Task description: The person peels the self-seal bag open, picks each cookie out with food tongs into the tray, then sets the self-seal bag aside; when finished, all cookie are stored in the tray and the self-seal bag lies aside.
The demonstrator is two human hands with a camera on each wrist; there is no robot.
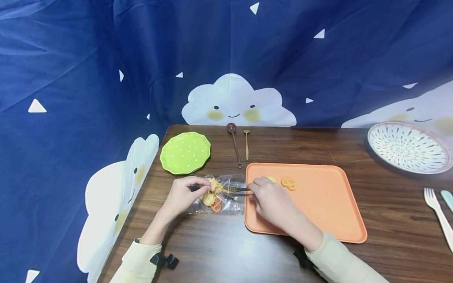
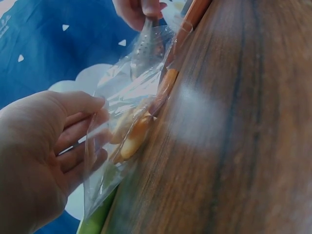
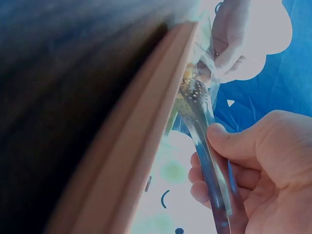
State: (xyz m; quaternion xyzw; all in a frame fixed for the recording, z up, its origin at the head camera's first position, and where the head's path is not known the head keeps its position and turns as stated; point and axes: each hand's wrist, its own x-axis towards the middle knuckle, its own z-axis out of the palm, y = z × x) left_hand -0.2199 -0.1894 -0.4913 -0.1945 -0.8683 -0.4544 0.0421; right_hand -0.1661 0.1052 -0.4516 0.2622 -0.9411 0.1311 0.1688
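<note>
A clear plastic bag (image 1: 233,206) lies on the table with several biscuits (image 1: 209,199) inside, some round and pale, one pretzel-shaped. My left hand (image 1: 185,195) pinches the bag's film at its left side between thumb and fingers. In my right hand (image 1: 272,201) are metal tongs (image 3: 197,124) with perforated heads, gripped along the arms. The heads reach through the bag's right end, close to the biscuits. An orange tray (image 1: 325,208) sits right beside the bag, under my right hand. On it lie a pretzel-shaped biscuit (image 1: 289,183) and a pale one (image 1: 271,179), partly hidden by that hand.
A green dotted plate (image 1: 185,153) stands behind the bag at the left. Two spoons, a brown one (image 1: 231,128) and a gold one (image 1: 247,143), lie behind the tray's left corner. A patterned white plate (image 1: 408,147) and a white fork (image 1: 437,212) are at the right.
</note>
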